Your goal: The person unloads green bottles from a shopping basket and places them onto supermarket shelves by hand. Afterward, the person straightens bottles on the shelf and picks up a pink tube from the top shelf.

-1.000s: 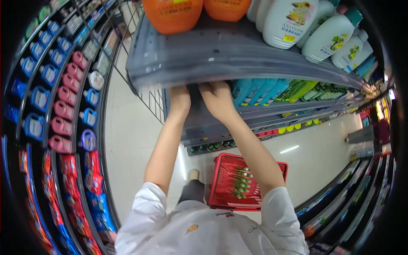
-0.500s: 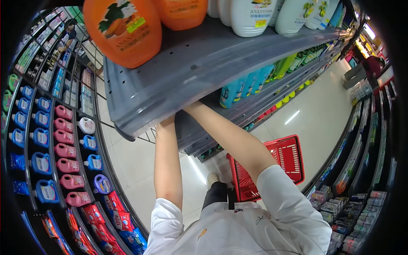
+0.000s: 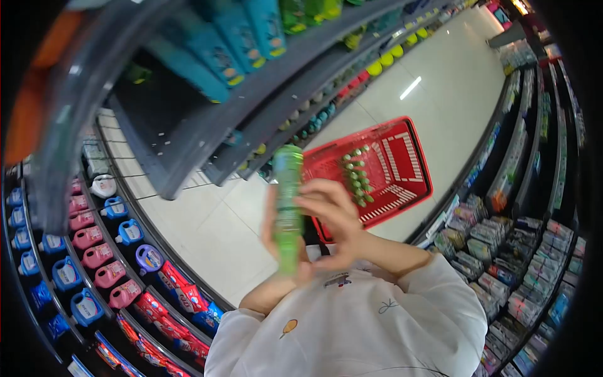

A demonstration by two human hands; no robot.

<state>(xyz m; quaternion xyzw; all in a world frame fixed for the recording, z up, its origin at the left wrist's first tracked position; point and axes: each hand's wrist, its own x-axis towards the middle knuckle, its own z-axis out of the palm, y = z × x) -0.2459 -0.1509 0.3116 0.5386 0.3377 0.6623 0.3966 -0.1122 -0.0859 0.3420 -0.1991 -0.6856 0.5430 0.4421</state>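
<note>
A slim green bottle (image 3: 288,201), blurred by motion, is held upright in front of my chest. My left hand (image 3: 270,220) wraps it from the left and behind, partly hidden by the bottle. On the right side, my right hand (image 3: 336,217) has curved fingers that meet the bottle, with the thumb lower down. The label cannot be read. Just beyond my hands is a red shopping basket (image 3: 411,151), in which several small bottles with pale tops (image 3: 357,179) stand in rows.
Dark shelves (image 3: 182,144) rise at the upper left, bearing blue packs (image 3: 232,47) and green packs (image 3: 308,12). Detergent jugs (image 3: 97,254) line the left side; racks of small packets (image 3: 490,232) run along the right. Pale floor tiles (image 3: 207,232) lie between.
Both hands have come out from under the upper shelf to my chest, now with a green bottle. My view has turned and dropped toward the basket, whose inside now shows.
</note>
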